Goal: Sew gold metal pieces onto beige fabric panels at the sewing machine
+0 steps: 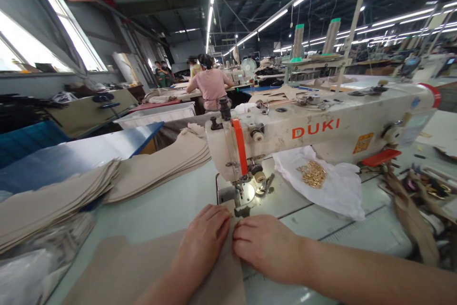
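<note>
A beige fabric piece (143, 267) lies on the pale green table in front of a white DUKI sewing machine (321, 129). My left hand (202, 243) rests flat on the fabric, fingers stretched toward the presser foot (242, 200). My right hand (266, 245) sits just right of it, fingers curled and pinching the fabric's right edge. Both hands lie directly before the needle area, their fingertips almost touching.
Stacks of cut beige pieces (107, 183) lie at the left. A white cloth with several gold metal rings (314, 174) sits under the machine arm. Brown straps and hardware (414, 200) clutter the right. A person in pink (210, 86) works farther back.
</note>
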A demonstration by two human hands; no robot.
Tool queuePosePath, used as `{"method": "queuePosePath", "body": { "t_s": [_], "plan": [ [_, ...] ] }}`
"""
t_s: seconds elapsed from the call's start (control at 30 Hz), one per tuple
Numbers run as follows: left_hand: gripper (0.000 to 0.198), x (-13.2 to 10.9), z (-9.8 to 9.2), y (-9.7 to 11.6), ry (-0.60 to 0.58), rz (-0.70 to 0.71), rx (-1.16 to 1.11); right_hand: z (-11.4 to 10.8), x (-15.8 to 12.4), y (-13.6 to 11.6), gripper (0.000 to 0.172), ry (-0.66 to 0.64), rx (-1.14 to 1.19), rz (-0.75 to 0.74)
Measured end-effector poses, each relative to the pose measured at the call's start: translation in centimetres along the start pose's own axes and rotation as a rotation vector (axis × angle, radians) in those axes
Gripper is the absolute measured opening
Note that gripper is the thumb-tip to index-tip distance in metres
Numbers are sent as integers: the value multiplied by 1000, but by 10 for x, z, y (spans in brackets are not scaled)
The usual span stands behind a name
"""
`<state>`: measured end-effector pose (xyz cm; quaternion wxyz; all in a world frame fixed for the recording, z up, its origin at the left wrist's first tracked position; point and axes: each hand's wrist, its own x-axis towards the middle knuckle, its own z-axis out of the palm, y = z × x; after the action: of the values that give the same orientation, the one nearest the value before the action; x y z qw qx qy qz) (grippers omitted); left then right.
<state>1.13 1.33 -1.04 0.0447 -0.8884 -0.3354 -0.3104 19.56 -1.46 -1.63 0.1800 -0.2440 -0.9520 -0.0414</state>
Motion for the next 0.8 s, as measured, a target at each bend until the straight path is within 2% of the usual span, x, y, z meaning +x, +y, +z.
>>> {"method": "queuePosePath", "body": {
  "t_s": [0.4,0.8],
  "plan": [
    [20,2,1,-1,-18,18,2,-3,1,-1,12,-26,19,21],
    [18,3,1,0,3,10,-9,-2,0,0,13,9,47,26]
  ]
}}
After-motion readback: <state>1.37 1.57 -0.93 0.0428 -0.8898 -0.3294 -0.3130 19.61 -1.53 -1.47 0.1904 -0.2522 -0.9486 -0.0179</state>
